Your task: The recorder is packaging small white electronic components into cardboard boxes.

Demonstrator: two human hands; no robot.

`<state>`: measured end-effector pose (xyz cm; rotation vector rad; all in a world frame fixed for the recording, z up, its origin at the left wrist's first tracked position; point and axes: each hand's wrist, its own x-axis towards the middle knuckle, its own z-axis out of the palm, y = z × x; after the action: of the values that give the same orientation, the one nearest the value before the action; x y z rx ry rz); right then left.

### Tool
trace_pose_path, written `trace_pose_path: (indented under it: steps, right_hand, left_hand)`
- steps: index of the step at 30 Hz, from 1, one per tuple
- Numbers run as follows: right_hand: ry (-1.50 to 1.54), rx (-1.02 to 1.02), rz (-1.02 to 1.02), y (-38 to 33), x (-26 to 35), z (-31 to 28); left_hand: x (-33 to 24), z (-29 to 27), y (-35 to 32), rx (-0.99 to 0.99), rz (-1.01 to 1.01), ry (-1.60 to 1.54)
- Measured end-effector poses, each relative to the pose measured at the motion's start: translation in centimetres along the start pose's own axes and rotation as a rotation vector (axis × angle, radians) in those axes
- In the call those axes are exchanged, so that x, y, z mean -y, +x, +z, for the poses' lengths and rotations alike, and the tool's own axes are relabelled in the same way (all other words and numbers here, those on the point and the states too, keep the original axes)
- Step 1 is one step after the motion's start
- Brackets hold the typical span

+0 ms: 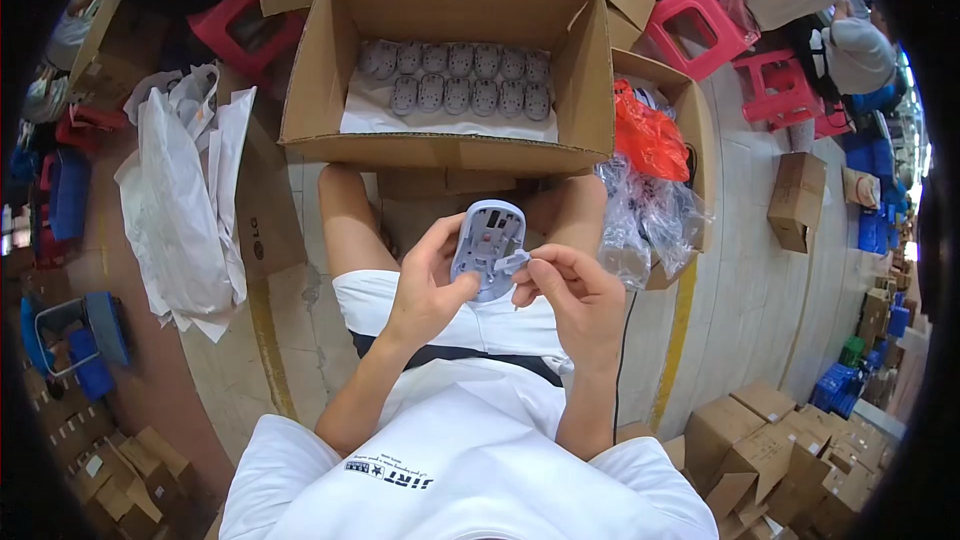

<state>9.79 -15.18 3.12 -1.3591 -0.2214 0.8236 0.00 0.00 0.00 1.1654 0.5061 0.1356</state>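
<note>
My left hand (428, 285) holds a pale grey computer mouse (487, 240) upside down over my lap, its underside facing me. My right hand (575, 295) pinches a small grey piece (512, 263) at the mouse's lower right edge with thumb and forefinger. In front of my knees stands a large open cardboard box (330, 90) with two rows of several matching grey mice (455, 78) laid on white paper.
White plastic bags (185, 190) lie on the floor to my left. An orange bag (648, 135) and clear plastic bags (645, 215) fill a box at my right. Pink stools (700, 25) stand behind. Stacked cardboard boxes (790, 450) sit at lower right.
</note>
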Motion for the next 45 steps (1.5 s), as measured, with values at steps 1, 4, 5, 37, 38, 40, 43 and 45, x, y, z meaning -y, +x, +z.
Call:
trace_pose_path:
  steps: [1, 4, 5, 37, 38, 40, 43, 45]
  right_hand:
    - [-0.175, -0.027, -0.12, 0.2, 0.0, 0.2]
    - [-0.699, -0.109, -0.48, 0.4, 0.2, 0.8]
    - [-0.7, -0.108, -0.481, 0.4, 0.3, 1.0]
    - [-1.181, -0.187, -0.718, 1.9, -0.6, 1.1]
    - [-1.174, -0.184, -0.722, 1.9, -0.7, 1.1]
    - [-1.166, -0.182, -0.725, 2.0, -0.7, 1.1]
    - [-1.211, -0.159, -0.722, 2.2, -0.8, 1.0]
    - [-1.226, -0.155, -0.718, 2.3, -0.8, 1.0]
  left_hand:
    - [-0.2, 0.0, 0.0, 0.026, 0.005, -0.029]
    - [-0.5, 0.1, 0.0, 0.105, 0.021, -0.118]
    - [-0.6, 0.1, 0.0, 0.104, 0.022, -0.119]
    - [-0.6, 1.2, 0.1, 0.149, 0.037, -0.009]
    - [-0.5, 1.1, 0.1, 0.149, 0.028, -0.013]
    - [-0.4, 1.2, 0.1, 0.148, 0.018, -0.016]
    - [-0.6, 1.6, -0.1, 0.165, 0.026, -0.081]
    - [-0.5, 1.6, -0.1, 0.173, 0.026, -0.102]
